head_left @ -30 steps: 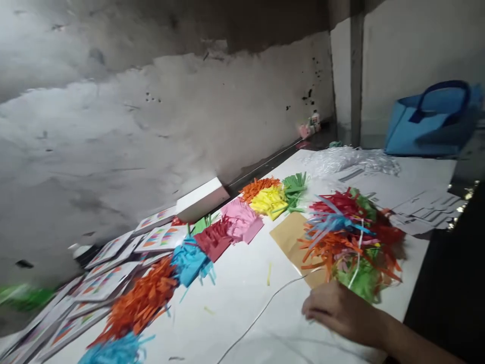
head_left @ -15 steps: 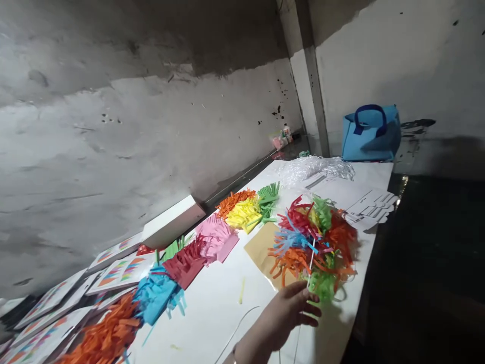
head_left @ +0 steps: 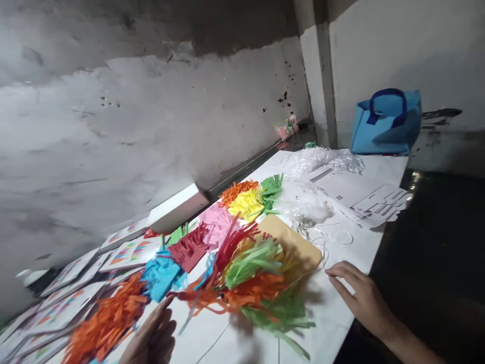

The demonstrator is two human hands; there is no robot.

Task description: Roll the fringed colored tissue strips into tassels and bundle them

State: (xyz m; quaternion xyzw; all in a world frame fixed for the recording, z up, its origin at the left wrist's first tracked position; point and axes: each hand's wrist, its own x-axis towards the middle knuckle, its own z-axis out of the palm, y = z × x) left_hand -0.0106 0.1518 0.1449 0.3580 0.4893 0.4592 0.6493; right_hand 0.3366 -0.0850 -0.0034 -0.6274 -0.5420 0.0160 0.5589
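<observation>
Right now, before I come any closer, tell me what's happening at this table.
A person has both hands around a loose bunch of fringed paper, mostly red, orange and green, over a white-topped table. The left hand is at the end of its orange strips; whether it grips them is unclear. The right hand is apart from the bunch, fingertips close together near thin strings. Brown paper lies partly behind the bunch.

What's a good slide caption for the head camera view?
Left hand and right hand flank a multicolored fringe bundle over a white tabletop.
</observation>
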